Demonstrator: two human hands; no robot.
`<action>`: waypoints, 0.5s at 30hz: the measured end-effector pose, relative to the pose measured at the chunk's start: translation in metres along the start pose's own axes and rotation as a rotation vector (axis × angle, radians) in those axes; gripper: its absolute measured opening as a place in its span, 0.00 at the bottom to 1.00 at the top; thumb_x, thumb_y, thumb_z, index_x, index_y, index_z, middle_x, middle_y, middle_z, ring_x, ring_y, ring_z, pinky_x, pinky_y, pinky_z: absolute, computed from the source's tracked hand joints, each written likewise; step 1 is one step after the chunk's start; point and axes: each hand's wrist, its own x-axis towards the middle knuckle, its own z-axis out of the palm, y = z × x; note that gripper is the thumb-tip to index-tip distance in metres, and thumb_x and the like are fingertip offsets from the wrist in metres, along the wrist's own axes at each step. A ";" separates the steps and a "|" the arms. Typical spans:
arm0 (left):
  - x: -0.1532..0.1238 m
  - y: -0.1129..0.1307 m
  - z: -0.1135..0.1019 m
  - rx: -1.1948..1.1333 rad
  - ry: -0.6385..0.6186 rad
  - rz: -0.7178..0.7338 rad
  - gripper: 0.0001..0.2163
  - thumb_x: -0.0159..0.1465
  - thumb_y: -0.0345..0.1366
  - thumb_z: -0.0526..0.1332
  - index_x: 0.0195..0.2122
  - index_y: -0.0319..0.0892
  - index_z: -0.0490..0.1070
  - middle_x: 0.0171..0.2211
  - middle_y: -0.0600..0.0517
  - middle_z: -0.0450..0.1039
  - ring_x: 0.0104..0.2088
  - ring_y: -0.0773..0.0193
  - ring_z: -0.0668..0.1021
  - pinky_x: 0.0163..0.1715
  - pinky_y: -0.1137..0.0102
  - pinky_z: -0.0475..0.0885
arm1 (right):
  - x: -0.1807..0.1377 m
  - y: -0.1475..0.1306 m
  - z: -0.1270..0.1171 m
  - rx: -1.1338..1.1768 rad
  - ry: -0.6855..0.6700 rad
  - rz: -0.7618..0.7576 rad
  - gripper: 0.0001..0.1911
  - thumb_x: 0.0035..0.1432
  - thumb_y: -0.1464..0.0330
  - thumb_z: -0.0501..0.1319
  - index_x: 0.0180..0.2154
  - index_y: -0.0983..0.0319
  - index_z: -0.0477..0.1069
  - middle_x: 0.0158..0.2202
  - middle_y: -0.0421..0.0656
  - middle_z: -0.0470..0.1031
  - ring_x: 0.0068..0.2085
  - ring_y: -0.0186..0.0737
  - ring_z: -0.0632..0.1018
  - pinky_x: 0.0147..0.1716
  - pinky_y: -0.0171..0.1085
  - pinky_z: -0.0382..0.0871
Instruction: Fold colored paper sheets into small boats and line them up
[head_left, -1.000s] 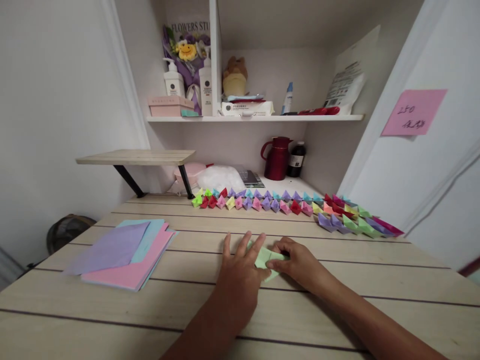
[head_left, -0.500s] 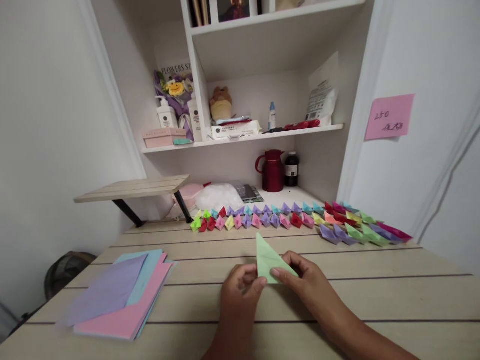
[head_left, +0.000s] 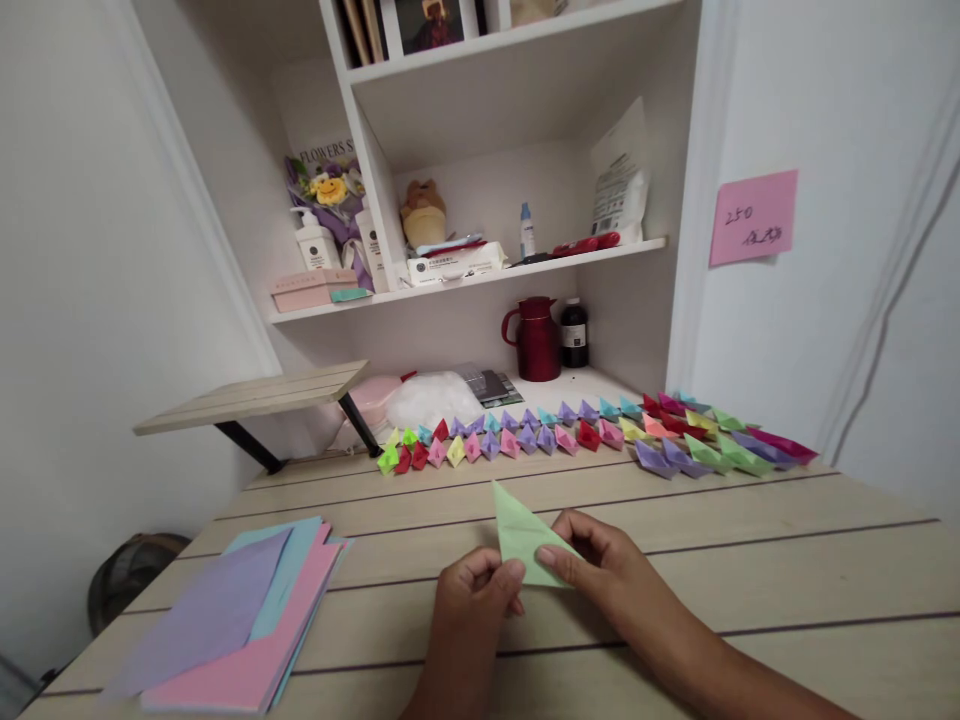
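Between my hands, a light green sheet of paper [head_left: 525, 540] folded into a triangle is held up just above the table, its point toward the shelves. My left hand [head_left: 476, 590] pinches its lower left edge between thumb and curled fingers. On the right side, my right hand [head_left: 600, 560] grips it with the thumb lying on the front face and the fingers behind, partly hidden. Beyond the hands, several small folded paper boats [head_left: 510, 443] in many colours stand in rows along the back of the table.
At the left lies a stack of coloured paper [head_left: 225, 630]. Larger paper boats [head_left: 705, 455] sit at the back right. A small raised wooden stand [head_left: 255, 395] is at the back left. A red jug [head_left: 538, 340] and a dark bottle [head_left: 574, 335] stand under the shelf.
The view has tilted and shifted slightly. Both hands still hold the green paper, which sits a little lower and further left in view. My left hand's fingers have shifted at its edge.
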 end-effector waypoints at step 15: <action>0.001 -0.003 -0.002 0.068 -0.018 -0.048 0.17 0.47 0.50 0.68 0.20 0.39 0.72 0.14 0.58 0.61 0.17 0.71 0.62 0.20 0.74 0.54 | -0.002 -0.010 -0.004 0.250 -0.061 0.205 0.21 0.40 0.56 0.71 0.20 0.62 0.63 0.16 0.33 0.61 0.19 0.29 0.61 0.20 0.31 0.51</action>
